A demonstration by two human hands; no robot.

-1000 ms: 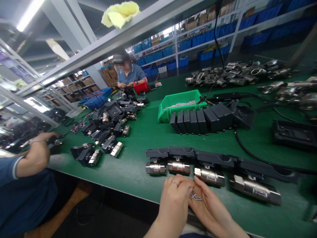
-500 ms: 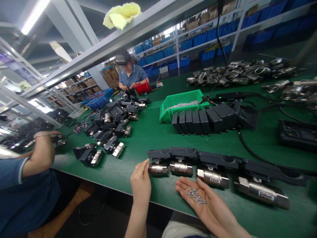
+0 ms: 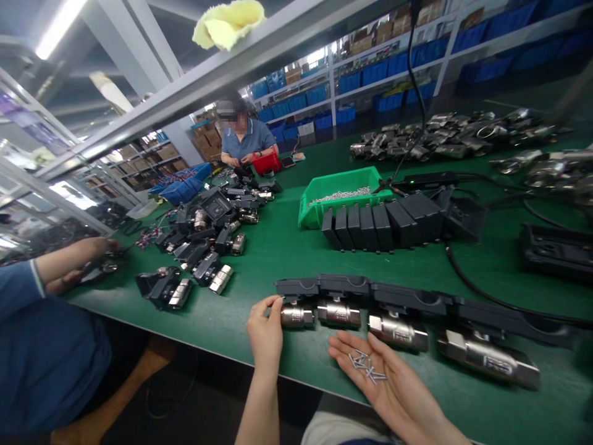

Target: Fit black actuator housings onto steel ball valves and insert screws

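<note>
My right hand (image 3: 377, 378) lies palm up near the table's front edge, fingers stretched out, with several small silver screws (image 3: 365, 364) resting on the palm. My left hand (image 3: 265, 329) is pinched at the left end of a row of valves (image 3: 361, 309), black housings over metal bodies, touching the leftmost housing (image 3: 296, 288). What the fingertips pinch is too small to make out.
A green bin of screws (image 3: 338, 194) and a row of black covers (image 3: 384, 225) stand behind the valves. A pile of assembled valves (image 3: 204, 241) lies to the left. A co-worker's arms (image 3: 69, 262) work at far left; another person sits at the far end. Black cables run at right.
My hands have parted: the left one left the right palm and moved left to the leftmost valve housing. My right palm has opened flat with the screws on it.
</note>
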